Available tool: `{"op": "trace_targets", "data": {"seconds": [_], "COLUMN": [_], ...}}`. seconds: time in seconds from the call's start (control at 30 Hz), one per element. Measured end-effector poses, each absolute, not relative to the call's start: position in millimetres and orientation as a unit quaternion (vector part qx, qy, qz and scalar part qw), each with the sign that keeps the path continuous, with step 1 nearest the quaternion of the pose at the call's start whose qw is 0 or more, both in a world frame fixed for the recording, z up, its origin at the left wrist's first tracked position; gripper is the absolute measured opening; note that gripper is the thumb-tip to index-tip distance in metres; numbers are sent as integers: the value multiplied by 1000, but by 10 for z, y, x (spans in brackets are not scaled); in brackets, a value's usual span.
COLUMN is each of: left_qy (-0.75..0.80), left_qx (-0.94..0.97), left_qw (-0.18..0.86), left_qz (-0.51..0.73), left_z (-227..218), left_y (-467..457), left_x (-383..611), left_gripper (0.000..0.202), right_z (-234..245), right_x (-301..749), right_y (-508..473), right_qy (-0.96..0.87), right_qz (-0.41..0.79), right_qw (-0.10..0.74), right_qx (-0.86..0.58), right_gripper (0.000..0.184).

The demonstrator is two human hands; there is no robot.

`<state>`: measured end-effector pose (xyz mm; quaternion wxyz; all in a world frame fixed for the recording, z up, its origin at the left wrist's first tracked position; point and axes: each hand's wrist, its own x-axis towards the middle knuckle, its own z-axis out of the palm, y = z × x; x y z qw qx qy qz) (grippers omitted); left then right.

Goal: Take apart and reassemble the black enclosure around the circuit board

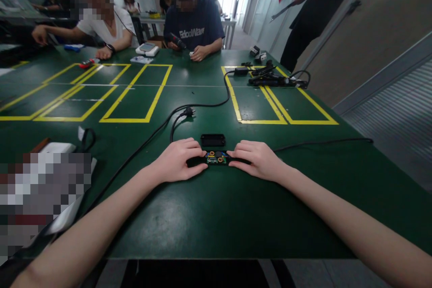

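Observation:
A small opened black device (pixel 216 158) with coloured parts inside lies on the green table (pixel 209 216) near the front edge. My left hand (pixel 178 158) grips its left end, fingers curled over it. My right hand (pixel 258 158) grips its right end the same way. Just behind the device lies its flat black cover (pixel 213 139), apart from both hands.
A black cable with a plug (pixel 187 111) runs across the table behind my hands. Yellow tape rectangles (pixel 135 94) mark the tabletop. Black tools and cables (pixel 270 78) lie at the far right. Two seated people work at the far side; another stands at the right.

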<state>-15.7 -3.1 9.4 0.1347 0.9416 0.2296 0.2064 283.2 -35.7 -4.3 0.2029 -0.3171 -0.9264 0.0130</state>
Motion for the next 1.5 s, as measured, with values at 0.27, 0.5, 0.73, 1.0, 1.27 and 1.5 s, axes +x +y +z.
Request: {"op": "trace_targets", "data": {"seconds": [0.27, 0.5, 0.73, 1.0, 1.27, 1.5], "left_qy": [244, 313, 267, 236, 243, 239], "left_qx": [948, 897, 935, 938, 935, 931], "left_qw": [66, 69, 76, 90, 95, 104], "left_qz": [191, 305, 222, 236, 241, 256], "left_z": [50, -30, -140, -112, -147, -126], "left_y": [-57, -38, 3, -17, -20, -18], "left_x": [-99, -7, -35, -41, -60, -67], "left_gripper": [22, 41, 51, 39, 37, 37], "right_z": [-9, -149, -209, -172, -166, -121], "right_x": [2779, 2710, 2658, 2598, 2649, 2661], "right_y": [-345, -227, -253, -238, -210, -217], "right_qy": [-932, -866, -848, -729, -647, -617], "right_qz": [-17, 17, 123, 336, 432, 472], "right_qw": [233, 285, 282, 410, 422, 419], "right_qx": [-278, -410, -431, -432, -466, -470], "right_gripper": [24, 36, 27, 17, 32, 34]}}
